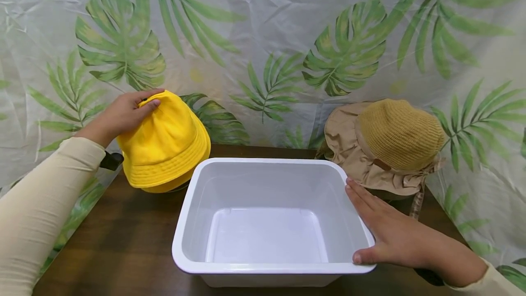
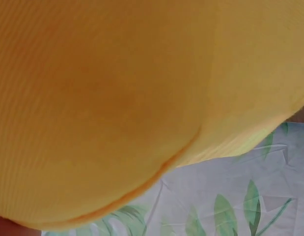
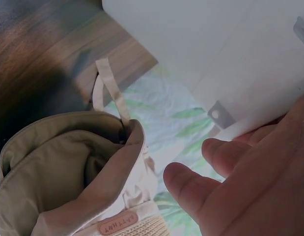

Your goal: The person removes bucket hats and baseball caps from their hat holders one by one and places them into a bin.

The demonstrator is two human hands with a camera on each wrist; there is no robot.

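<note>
My left hand pinches the crown of a yellow bucket hat at the left, behind the white tub's left corner. Yellow fabric fills most of the left wrist view. My right hand lies on the right rim of the white tub, fingers extended along it and thumb at the front corner. Nothing lies inside the tub. In the right wrist view the right hand is against the tub's outer side.
A mustard knit hat and a beige ruffled brim stand stacked at the back right, straps hanging down. The brown table meets a leaf-patterned cloth behind. Something dark shows beneath the yellow hat.
</note>
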